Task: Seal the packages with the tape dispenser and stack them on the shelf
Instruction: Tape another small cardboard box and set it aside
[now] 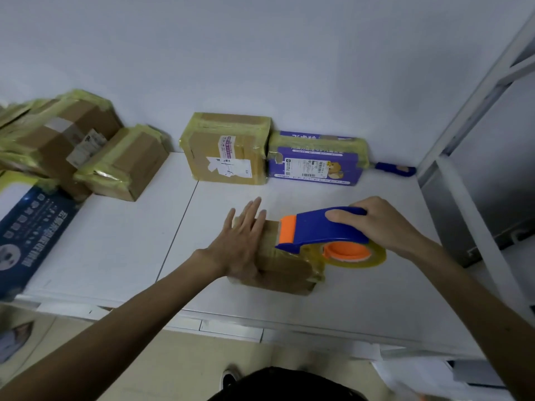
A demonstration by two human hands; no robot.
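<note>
Against the pale wall [260,53], taped packages [228,149] line a white table [115,241].

We see a white table [115,241] carrying a small brown package [286,270] near its front, a taped carton [228,151] touching a purple box [315,162] at the back, and more taped cartons [124,166] at left.

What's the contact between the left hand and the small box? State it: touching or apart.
Touching. The head view shows the left hand lying flat on the small box, straight fingers across its top.
</note>
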